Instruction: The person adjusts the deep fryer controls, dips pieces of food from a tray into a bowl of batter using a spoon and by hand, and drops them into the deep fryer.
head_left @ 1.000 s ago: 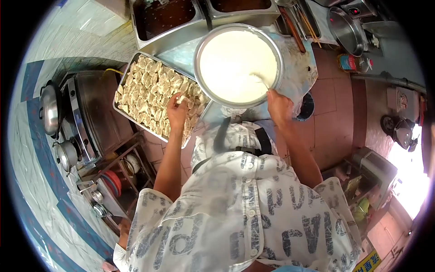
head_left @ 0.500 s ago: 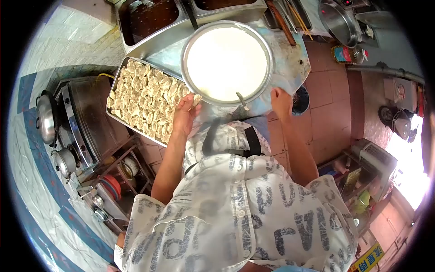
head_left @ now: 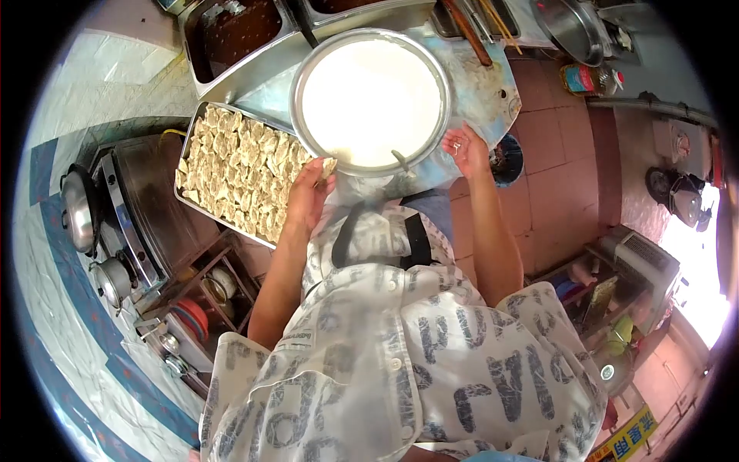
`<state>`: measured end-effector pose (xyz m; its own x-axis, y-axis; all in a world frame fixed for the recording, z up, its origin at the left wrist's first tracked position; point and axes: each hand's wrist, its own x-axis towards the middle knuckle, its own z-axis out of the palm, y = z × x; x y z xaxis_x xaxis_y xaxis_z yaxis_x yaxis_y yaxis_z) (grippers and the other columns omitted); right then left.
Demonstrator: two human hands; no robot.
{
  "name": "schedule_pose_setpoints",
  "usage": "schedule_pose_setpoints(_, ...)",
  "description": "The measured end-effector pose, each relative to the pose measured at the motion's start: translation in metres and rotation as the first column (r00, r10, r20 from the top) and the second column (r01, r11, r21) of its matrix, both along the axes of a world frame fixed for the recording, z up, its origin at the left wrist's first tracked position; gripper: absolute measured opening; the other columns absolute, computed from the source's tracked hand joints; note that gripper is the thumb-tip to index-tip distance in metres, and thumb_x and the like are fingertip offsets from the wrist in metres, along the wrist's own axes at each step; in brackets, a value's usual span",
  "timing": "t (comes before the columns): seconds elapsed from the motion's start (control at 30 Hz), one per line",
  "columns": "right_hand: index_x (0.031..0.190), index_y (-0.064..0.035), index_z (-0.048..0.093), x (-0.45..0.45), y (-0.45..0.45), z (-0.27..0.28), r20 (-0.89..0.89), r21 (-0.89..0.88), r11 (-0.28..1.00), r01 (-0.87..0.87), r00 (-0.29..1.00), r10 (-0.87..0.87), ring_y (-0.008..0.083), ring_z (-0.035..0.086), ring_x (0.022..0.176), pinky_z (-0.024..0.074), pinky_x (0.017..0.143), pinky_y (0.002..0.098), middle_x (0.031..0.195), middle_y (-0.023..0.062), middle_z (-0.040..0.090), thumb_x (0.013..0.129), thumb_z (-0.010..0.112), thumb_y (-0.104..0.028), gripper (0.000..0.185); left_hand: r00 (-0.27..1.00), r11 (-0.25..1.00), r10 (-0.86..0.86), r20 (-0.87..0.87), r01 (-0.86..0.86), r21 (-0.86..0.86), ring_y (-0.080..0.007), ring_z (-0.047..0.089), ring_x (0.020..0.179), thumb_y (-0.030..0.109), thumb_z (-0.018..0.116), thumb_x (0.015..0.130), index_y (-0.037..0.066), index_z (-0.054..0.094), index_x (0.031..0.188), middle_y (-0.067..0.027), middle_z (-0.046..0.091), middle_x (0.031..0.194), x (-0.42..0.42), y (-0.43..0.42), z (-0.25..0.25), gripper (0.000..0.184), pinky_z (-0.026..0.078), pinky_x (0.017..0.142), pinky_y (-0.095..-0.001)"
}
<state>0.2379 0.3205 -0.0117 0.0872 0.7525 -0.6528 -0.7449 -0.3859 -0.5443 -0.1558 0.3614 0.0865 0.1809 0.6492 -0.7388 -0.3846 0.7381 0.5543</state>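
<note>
My left hand (head_left: 308, 189) is closed, its fingertips pinching a dumpling (head_left: 329, 166). This hand is at the right edge of a metal tray (head_left: 225, 220) filled with rows of pale dumplings (head_left: 240, 165). Just beyond the fingers stands a large round metal basin (head_left: 302, 138), full of a white mass (head_left: 372, 100) too bright to make out in detail. A handle (head_left: 401, 161) sticks up from it at the near rim. Right of the basin, my right hand (head_left: 468, 152) is turned palm up with fingers apart. Small white bits show on its fingers.
Metal containers of dark liquid (head_left: 235, 40) stand behind the tray. Chopsticks (head_left: 499, 25) lie at the back right. Beside the table is a dark bin (head_left: 506, 162) on the tiled floor. A stove (head_left: 146, 208) with pots is at left; an oil bottle (head_left: 589, 79) stands at right.
My right hand has turned from a closed fist to palm up, fingers spread. My left hand still pinches the dumpling near the tray. The whole view has shifted slightly.
</note>
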Motion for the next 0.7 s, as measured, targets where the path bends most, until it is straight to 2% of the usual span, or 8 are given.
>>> schedule_pose_setpoints(0.17, 0.112, 0.0075, 0.064, -0.086, 0.048, 0.045, 0.088, -0.097, 0.915, -0.391, 0.912, 0.399, 0.0248, 0.066, 0.097, 0.0535, 0.086, 0.0368, 0.106, 0.0142, 0.068, 0.096, 0.06, -0.036, 0.046, 0.998, 1.0, -0.017, 0.063, 0.017, 0.0, -0.0139, 0.059, 0.086, 0.025, 0.064, 0.095, 0.01, 0.056, 0.126, -0.0006, 0.06, 0.111, 0.008, -0.002, -0.008, 0.035, 0.052, 0.079, -0.0259)
schedule_pose_setpoints(0.27, 0.117, 0.005, 0.063, -0.103, 0.05, 0.047, 0.469, -0.128, 0.909, -0.397, 0.783, 0.408, 0.0224, 0.066, 0.1, 0.0527, 0.085, 0.0342, 0.11, 0.0138, 0.068, 0.094, 0.064, -0.033, 0.044, 0.995, 1.0, -0.009, 0.101, 0.007, 0.018, -0.0147, 0.06, 0.088, 0.024, 0.063, 0.096, 0.009, 0.055, 0.128, -0.0016, 0.06, 0.112, 0.006, -0.004, -0.012, 0.036, 0.052, 0.081, -0.0262)
schedule_pose_setpoints(0.3, 0.116, 0.0019, 0.065, -0.099, 0.046, 0.053, 0.49, -0.025, 0.944, -0.329, 0.819, 0.299, 0.0213, 0.067, 0.096, 0.0528, 0.081, 0.033, 0.11, 0.0105, 0.069, 0.094, 0.064, -0.03, 0.039, 0.996, 1.0, 0.002, 0.092, -0.003, 0.016, -0.0154, 0.06, 0.089, 0.022, 0.062, 0.096, 0.009, 0.054, 0.129, -0.0026, 0.06, 0.113, 0.005, -0.004, -0.01, 0.036, 0.053, 0.082, -0.0267)
schedule_pose_setpoints(0.4, 0.113, -0.0002, 0.068, -0.066, 0.036, 0.074, 0.642, -0.089, 0.989, -0.114, 0.753, 0.145, 0.021, 0.069, 0.091, 0.0536, 0.076, 0.0328, 0.103, 0.0115, 0.071, 0.093, 0.062, -0.029, 0.036, 0.995, 0.999, 0.042, 0.093, -0.044, 0.012, -0.0179, 0.061, 0.093, 0.017, 0.058, 0.097, 0.006, 0.052, 0.132, -0.0059, 0.06, 0.115, 0.002, -0.008, -0.002, 0.037, 0.053, 0.086, -0.0284)
schedule_pose_setpoints(0.5, 0.105, -0.0022, 0.07, -0.014, 0.012, 0.023, 0.906, -0.409, 0.907, -0.102, 0.072, 0.417, 0.0215, 0.07, 0.085, 0.0541, 0.073, 0.0332, 0.093, 0.0144, 0.072, 0.09, 0.062, -0.026, 0.029, 0.991, 0.997, 0.073, 0.113, -0.076, 0.027, -0.0221, 0.062, 0.101, 0.011, 0.054, 0.097, 0.001, 0.046, 0.138, -0.0115, 0.059, 0.117, -0.009, -0.011, -0.003, 0.043, 0.053, 0.093, -0.0318)
schedule_pose_setpoints(0.57, 0.101, -0.0024, 0.07, -0.003, -0.009, -0.049, 0.899, -0.418, 0.892, -0.173, -0.221, 0.379, 0.0228, 0.07, 0.08, 0.0543, 0.072, 0.0342, 0.087, 0.0161, 0.071, 0.088, 0.063, -0.025, 0.027, 0.993, 0.996, 0.084, 0.089, -0.085, 0.013, -0.0221, 0.062, 0.102, 0.011, 0.054, 0.097, 0.0, 0.044, 0.138, -0.0123, 0.059, 0.119, -0.008, -0.012, -0.001, 0.044, 0.054, 0.093, -0.0322)
schedule_pose_setpoints(0.63, 0.088, -0.0009, 0.067, -0.012, -0.016, -0.061, 0.854, -0.409, 0.874, -0.263, -0.448, 0.264, 0.0231, 0.067, 0.066, 0.0546, 0.063, 0.0344, 0.077, 0.0139, 0.069, 0.091, 0.062, -0.028, 0.028, 0.994, 0.996, 0.083, 0.064, -0.084, 0.011, -0.0228, 0.064, 0.102, 0.014, 0.055, 0.097, 0.0, 0.043, 0.137, -0.0128, 0.06, 0.119, -0.008, -0.012, -0.003, 0.044, 0.055, 0.093, -0.0327)
schedule_pose_setpoints(0.7, 0.082, -0.0027, 0.065, -0.012, -0.006, -0.062, 0.789, -0.477, 0.87, -0.125, 0.375, 0.486, 0.0208, 0.063, 0.059, 0.0523, 0.056, 0.032, 0.072, 0.0107, 0.066, 0.095, 0.059, -0.033, 0.033, 0.996, 0.999, 0.047, 0.069, -0.048, 0.008, -0.0207, 0.065, 0.096, 0.018, 0.057, 0.097, 0.002, 0.046, 0.134, -0.0118, 0.062, 0.115, -0.005, -0.011, -0.002, 0.042, 0.056, 0.087, -0.03)
